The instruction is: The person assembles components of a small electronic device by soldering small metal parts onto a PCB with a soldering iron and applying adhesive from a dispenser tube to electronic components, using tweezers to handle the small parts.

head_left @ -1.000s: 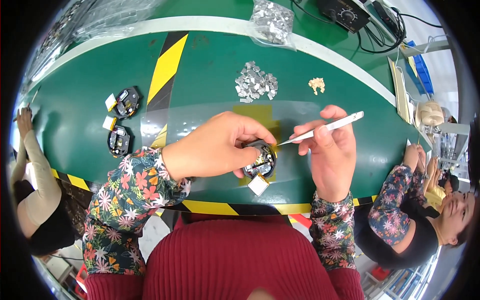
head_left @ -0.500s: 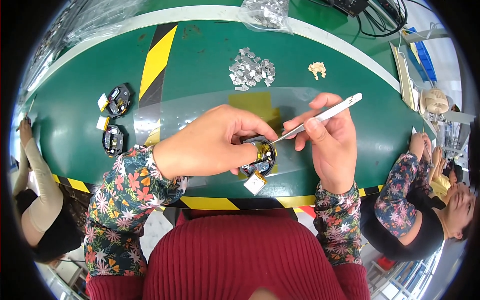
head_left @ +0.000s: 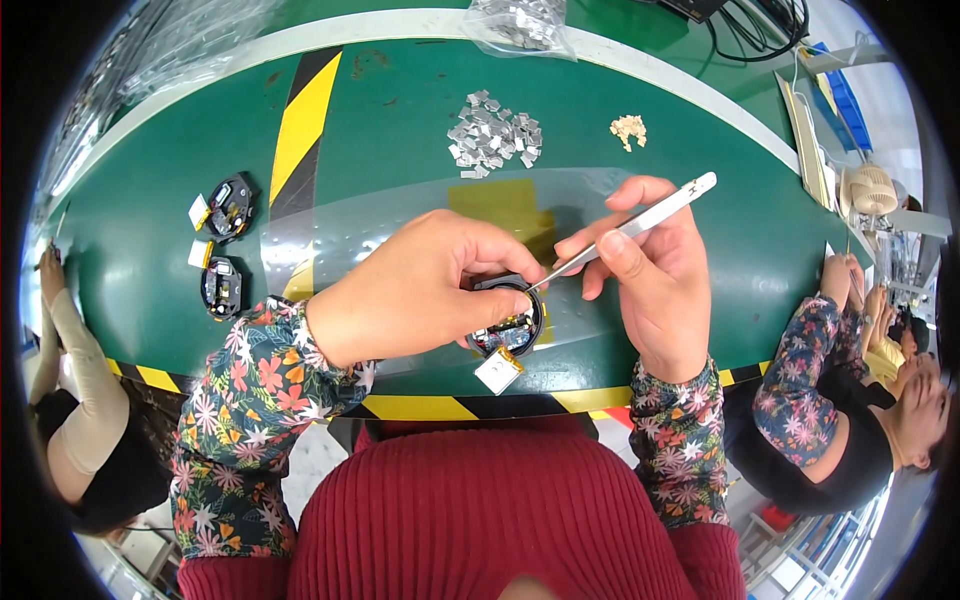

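Note:
A round black electronic housing (head_left: 534, 328) with a bare circuit board inside lies in front of me on the table. My left hand (head_left: 425, 285) grips it from its left side, thumb and fingers closed over the upper rim. From its lower edge a silver-white battery pouch (head_left: 498, 372) with a yellow taped end hangs out on the tabletop. My right hand (head_left: 655, 270) is closed around metal tweezers (head_left: 645, 222). The tweezers slant down to the left, and their tips reach the housing's upper right rim, beside my left fingertips. Whether the tips pinch anything is too small to tell.
Two similar black housings (head_left: 230, 207) with batteries lie at the left. Farther off are a pile of small grey pieces (head_left: 492, 135), a small beige heap (head_left: 628, 130) and a clear bag (head_left: 520, 25). A transparent sheet (head_left: 390, 220) covers the table's middle. People work on both sides.
The housing and battery have shifted slightly left and down in view. The tweezer tips have moved a little left along the rim, and my left thumb sits farther over the board.

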The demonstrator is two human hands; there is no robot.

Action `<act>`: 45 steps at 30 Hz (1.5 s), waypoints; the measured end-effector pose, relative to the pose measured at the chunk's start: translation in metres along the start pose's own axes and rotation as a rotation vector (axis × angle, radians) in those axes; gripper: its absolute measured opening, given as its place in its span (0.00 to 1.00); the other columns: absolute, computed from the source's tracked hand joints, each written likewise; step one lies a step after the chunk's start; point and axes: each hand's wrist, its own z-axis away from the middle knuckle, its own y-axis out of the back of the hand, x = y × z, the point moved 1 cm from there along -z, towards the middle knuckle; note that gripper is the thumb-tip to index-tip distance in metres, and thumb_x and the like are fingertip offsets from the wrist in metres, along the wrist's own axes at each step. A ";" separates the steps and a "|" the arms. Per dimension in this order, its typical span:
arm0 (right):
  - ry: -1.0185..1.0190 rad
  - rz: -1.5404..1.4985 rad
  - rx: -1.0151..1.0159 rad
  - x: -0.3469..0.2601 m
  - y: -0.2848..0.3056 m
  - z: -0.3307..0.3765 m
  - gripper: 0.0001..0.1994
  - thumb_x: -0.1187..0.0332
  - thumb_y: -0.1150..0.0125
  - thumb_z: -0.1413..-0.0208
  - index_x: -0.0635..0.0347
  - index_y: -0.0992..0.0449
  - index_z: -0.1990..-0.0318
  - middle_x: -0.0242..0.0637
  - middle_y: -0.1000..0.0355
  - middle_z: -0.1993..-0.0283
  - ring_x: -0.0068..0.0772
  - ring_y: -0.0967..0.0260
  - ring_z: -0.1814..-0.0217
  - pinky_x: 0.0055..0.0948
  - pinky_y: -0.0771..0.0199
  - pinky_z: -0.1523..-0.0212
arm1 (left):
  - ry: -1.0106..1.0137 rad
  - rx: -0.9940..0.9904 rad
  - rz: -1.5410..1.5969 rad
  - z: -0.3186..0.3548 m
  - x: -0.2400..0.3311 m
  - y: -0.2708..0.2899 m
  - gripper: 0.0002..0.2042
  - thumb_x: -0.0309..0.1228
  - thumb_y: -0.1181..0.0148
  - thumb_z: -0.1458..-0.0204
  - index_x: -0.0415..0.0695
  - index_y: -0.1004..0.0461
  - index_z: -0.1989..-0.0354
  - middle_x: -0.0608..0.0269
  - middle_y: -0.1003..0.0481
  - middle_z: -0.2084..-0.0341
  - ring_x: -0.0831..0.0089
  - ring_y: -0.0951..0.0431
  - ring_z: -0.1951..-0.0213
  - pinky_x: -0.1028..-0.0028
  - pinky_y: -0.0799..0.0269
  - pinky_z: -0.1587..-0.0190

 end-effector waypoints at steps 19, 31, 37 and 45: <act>0.825 1.270 -0.149 0.003 -0.018 0.018 0.18 0.75 0.42 0.67 0.56 0.22 0.61 0.29 0.45 0.81 0.27 0.43 0.83 0.27 0.42 0.84 | -0.084 0.080 0.155 -0.001 0.002 0.007 0.10 0.17 0.46 0.52 0.34 0.27 0.60 0.64 0.25 0.67 0.81 0.27 0.64 0.81 0.31 0.59; 0.817 1.270 -0.133 0.010 -0.015 0.021 0.20 0.75 0.40 0.67 0.54 0.22 0.60 0.28 0.44 0.80 0.26 0.43 0.83 0.26 0.41 0.84 | -0.126 0.049 0.283 -0.004 -0.007 0.003 0.09 0.16 0.48 0.52 0.35 0.27 0.62 0.64 0.25 0.66 0.82 0.26 0.63 0.81 0.31 0.59; 0.727 1.105 -0.109 0.003 -0.018 0.017 0.15 0.77 0.39 0.64 0.60 0.25 0.62 0.33 0.34 0.76 0.30 0.35 0.80 0.27 0.35 0.81 | -0.121 0.050 0.227 -0.005 0.001 0.003 0.08 0.18 0.48 0.49 0.36 0.28 0.60 0.64 0.25 0.64 0.81 0.27 0.62 0.80 0.31 0.57; 0.273 0.631 0.086 0.011 -0.028 0.025 0.12 0.82 0.41 0.59 0.63 0.31 0.65 0.34 0.28 0.75 0.18 0.30 0.76 0.17 0.32 0.77 | -0.286 0.081 0.230 -0.014 -0.017 0.000 0.07 0.18 0.48 0.49 0.34 0.29 0.62 0.65 0.25 0.70 0.83 0.28 0.67 0.80 0.31 0.63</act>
